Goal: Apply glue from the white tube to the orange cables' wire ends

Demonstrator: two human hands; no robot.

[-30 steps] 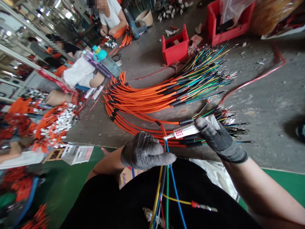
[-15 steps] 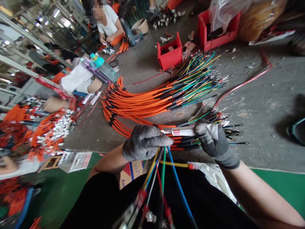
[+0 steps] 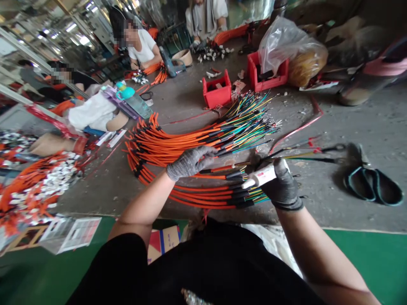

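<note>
A grey glove covers each hand. My right hand (image 3: 284, 186) is closed around a small white tube (image 3: 266, 174) with red print, its pointed white nozzle aimed left. My left hand (image 3: 193, 162) hovers over the orange cables with fingers stretched and thumb apart; whether it touches one is unclear. Below and between the hands lies a front row of orange cables (image 3: 203, 192) with black sleeves and coloured wire ends. Behind it a larger bundle of orange cables (image 3: 178, 142) curves across the table, its thin wires (image 3: 254, 127) fanned to the right.
Scissors (image 3: 370, 178) with dark handles lie at the right. Two red bins, a nearer one (image 3: 218, 91) and a farther one (image 3: 269, 76), stand behind the bundle beside a clear plastic bag (image 3: 282, 42). A water bottle (image 3: 140, 101) is at left. Co-workers sit across the table.
The coloured wires held before my chest are gone from my left hand, which has moved forward over the cables and opened. My right hand keeps the tube, now tilted nozzle-down. The view has shifted right.
</note>
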